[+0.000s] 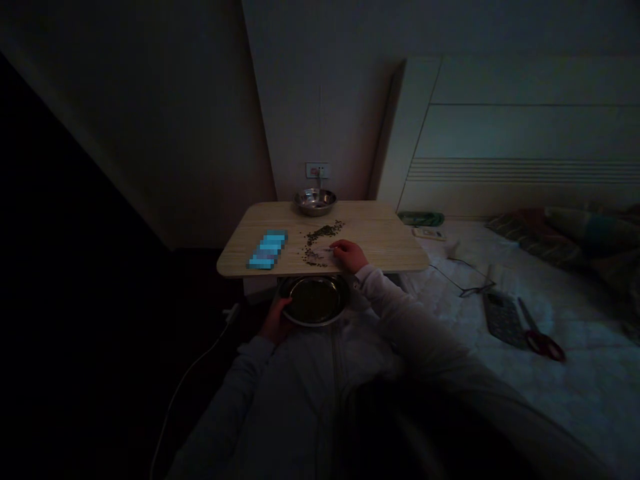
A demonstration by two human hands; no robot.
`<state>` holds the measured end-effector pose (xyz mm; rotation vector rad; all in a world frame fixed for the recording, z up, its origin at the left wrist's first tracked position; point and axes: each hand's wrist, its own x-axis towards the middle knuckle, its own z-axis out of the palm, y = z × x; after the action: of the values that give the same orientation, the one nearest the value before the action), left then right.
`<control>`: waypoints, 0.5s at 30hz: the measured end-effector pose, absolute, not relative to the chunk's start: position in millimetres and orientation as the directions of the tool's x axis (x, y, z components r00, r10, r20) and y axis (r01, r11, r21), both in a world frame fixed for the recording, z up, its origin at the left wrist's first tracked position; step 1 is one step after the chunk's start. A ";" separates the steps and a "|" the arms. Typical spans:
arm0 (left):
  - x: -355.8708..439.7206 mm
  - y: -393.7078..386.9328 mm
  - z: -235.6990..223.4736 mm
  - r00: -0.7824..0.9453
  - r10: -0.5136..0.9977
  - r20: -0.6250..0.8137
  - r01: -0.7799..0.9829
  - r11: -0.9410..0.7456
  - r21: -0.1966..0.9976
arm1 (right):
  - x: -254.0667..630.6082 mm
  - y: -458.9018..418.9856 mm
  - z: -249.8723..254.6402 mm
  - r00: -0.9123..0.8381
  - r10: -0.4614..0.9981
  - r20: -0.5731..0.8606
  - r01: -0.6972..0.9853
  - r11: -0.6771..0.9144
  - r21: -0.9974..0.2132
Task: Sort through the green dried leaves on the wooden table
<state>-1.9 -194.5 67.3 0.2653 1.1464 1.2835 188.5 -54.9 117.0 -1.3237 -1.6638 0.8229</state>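
Observation:
In the dim head view, my left hand (276, 321) grips the rim of a round metal bowl (314, 299) just below the front edge of a small wooden table (385, 227). Dark contents fill the bowl's bottom, too dim to name. My right hand (350, 256) rests at the tabletop with its fingers drawn together. Beside its fingertips lie scattered small dark green beans or seeds (324, 232); whether any are pinched between the fingers I cannot make out. A second, shallow metal bowl (315, 202) stands at the table's back edge.
A lit phone (269, 249) lies at the table's left. On the bed (450, 347) to the right are scissors (543, 340), a dark patterned case-like object (504, 320), a thin cable (467, 291) and a remote-like white object (429, 233). A white cord (187, 370) hangs at left.

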 end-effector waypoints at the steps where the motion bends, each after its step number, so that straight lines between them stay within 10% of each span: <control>1: -1.8 -194.2 67.6 -0.142 0.831 -0.538 -0.616 0.351 0.705 | 188.2 -55.7 118.0 -0.102 0.974 0.202 0.417 0.226 -0.880; 15: -0.6 -192.8 71.5 -0.092 0.811 -0.577 -0.627 0.403 0.667 | 188.3 -60.5 124.6 -0.099 0.985 0.141 0.380 0.169 -0.910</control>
<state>-0.6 -192.8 71.5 0.2054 1.1415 1.2153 188.3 -60.5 124.6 -1.3330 -1.6196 0.9241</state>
